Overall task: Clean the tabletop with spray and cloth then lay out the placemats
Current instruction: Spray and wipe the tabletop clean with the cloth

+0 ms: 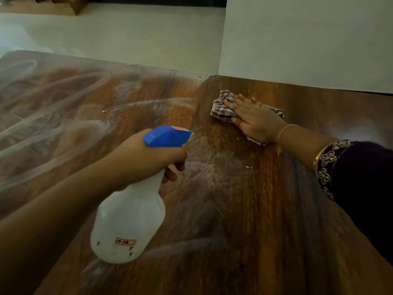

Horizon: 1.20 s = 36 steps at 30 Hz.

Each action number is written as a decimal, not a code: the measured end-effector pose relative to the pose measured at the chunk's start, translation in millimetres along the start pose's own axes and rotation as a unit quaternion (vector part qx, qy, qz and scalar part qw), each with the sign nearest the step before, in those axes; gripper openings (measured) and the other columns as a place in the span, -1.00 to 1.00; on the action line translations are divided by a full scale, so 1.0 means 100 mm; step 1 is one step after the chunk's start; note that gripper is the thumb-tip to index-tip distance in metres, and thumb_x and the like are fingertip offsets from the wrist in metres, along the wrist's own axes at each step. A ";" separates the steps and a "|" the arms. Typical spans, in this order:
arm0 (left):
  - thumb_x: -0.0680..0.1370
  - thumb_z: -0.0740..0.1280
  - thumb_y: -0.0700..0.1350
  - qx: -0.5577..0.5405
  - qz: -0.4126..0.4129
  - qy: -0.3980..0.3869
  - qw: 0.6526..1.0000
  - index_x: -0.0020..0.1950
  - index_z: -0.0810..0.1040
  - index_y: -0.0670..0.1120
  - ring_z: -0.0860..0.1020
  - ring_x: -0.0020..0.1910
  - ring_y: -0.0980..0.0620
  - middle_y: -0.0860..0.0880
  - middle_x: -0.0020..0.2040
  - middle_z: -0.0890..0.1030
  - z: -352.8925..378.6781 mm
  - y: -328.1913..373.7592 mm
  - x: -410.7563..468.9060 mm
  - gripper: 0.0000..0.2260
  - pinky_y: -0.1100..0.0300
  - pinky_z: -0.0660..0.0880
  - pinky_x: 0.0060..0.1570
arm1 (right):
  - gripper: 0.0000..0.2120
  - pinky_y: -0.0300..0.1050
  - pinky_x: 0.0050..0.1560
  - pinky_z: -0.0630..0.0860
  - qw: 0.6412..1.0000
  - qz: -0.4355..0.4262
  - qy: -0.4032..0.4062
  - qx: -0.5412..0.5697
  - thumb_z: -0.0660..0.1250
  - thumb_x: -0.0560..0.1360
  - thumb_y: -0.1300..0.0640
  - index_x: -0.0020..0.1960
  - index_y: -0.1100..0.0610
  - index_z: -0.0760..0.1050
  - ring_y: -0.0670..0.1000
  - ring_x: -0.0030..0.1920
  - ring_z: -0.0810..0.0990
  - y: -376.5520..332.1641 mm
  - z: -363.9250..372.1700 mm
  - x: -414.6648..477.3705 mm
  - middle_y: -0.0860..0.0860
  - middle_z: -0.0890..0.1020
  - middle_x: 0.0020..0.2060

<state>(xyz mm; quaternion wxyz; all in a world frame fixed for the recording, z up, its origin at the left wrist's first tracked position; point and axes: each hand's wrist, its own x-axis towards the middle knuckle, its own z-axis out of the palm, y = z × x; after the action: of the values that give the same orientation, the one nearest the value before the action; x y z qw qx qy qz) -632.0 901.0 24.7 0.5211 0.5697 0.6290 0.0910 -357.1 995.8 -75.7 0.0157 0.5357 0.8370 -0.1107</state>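
Two stages, the first unfinished. Left hand point(136, 160), fingers curled round the bottle point(129, 220), holds it over the near tabletop point(265, 209). Right hand point(253, 120), fingers straight, presses the cloth point(223, 107) flat at far right. White smears cover the left. No placemats visible; laying-out judged outstanding.

Spray bottle label point(125, 242) blurry and illegible (cloth point(223, 108) partly beneath the right hand point(255, 122)).
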 end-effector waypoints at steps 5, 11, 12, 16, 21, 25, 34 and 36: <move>0.45 0.38 0.00 -0.050 0.011 0.065 0.997 -0.19 0.56 -0.10 0.63 -0.42 0.11 0.03 -0.42 0.65 -0.02 -0.09 -0.07 -0.83 0.15 0.52 -0.30 | -0.37 0.04 0.52 -0.13 1.000 -0.001 0.001 0.007 -0.19 0.54 -0.15 0.56 0.02 -0.07 0.04 0.55 -0.07 -0.14 0.06 -0.22 0.03 -0.01 0.55; 0.41 0.42 -0.04 -0.090 0.016 -0.014 0.996 -0.10 0.57 -0.06 0.67 -0.27 0.07 0.03 -0.25 0.70 0.02 -0.05 -0.28 -0.86 0.13 0.59 -0.25 | -0.49 0.04 0.52 -0.15 1.000 0.024 0.004 0.011 -0.11 0.65 -0.07 0.57 0.01 -0.08 0.03 0.55 -0.09 -0.28 0.11 -0.35 0.04 -0.03 0.56; 0.41 0.42 -0.05 -0.090 0.020 -0.024 0.995 -0.10 0.57 -0.06 0.67 -0.25 0.05 0.02 -0.26 0.69 0.03 -0.05 -0.33 -0.87 0.12 0.58 -0.24 | -0.50 0.04 0.52 -0.15 0.999 0.033 0.005 0.015 -0.09 0.66 -0.05 0.57 0.01 -0.08 0.03 0.55 -0.09 -0.30 0.11 -0.36 0.03 -0.03 0.56; 0.46 0.39 -0.08 -0.075 0.023 0.017 0.997 -0.11 0.54 -0.07 0.66 -0.19 -0.08 -0.01 -0.43 0.63 0.07 -0.10 -0.47 -0.90 0.01 0.60 -0.16 | -0.50 0.07 0.52 -0.15 0.998 0.062 0.007 0.021 -0.08 0.66 -0.04 0.57 0.00 -0.08 0.03 0.55 -0.10 -0.41 0.12 -0.40 0.03 -0.04 0.56; 0.44 0.41 -0.03 -0.104 -0.018 0.044 0.993 -0.26 0.47 -0.12 0.62 -0.32 -0.06 0.01 -0.58 0.50 -0.02 -0.16 -0.59 -0.79 -0.03 0.54 -0.06 | -0.48 0.05 0.51 -0.16 0.997 0.079 0.003 0.018 -0.07 0.66 -0.05 0.57 0.01 -0.09 0.03 0.55 -0.11 -0.73 0.18 -0.61 0.02 -0.05 0.56; 0.50 0.34 -0.09 -0.046 -0.011 -0.012 0.999 -0.24 0.55 -0.16 0.64 -0.34 0.00 -0.02 -0.44 0.63 -0.03 -0.11 -0.78 -0.82 0.15 0.57 -0.29 | -0.47 0.04 0.49 -0.23 1.000 0.001 -0.012 0.013 -0.04 0.64 -0.06 0.56 0.00 -0.08 0.03 0.55 -0.13 -1.22 0.26 -0.98 0.00 -0.03 0.56; 0.52 0.29 -0.16 -0.085 -0.015 0.009 0.996 -0.15 0.54 -0.10 0.60 -0.44 0.11 0.05 -0.37 0.66 -0.07 -0.14 -1.01 -0.93 0.12 0.49 -0.29 | -0.49 0.09 0.49 -0.15 0.983 -0.175 -0.042 0.023 0.03 0.61 0.00 0.54 0.02 0.06 0.06 0.53 0.02 -1.76 0.52 -1.75 0.05 0.11 0.53; 0.52 0.29 -0.15 -0.085 -0.012 0.014 0.996 -0.16 0.54 -0.13 0.60 -0.45 0.13 0.05 -0.38 0.66 -0.10 -0.14 -1.03 -0.91 0.15 0.49 -0.31 | -0.47 0.02 0.51 -0.20 0.988 -0.138 -0.045 0.044 0.07 0.61 0.07 0.55 0.00 0.03 0.02 0.54 -0.06 -1.62 0.43 -1.60 0.00 0.06 0.54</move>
<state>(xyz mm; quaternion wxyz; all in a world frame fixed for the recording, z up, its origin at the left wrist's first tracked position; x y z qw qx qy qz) -667.6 817.4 76.1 0.5594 0.5144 0.6334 0.1457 -439.0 778.8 -66.9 0.0142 0.4097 0.8957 -0.1721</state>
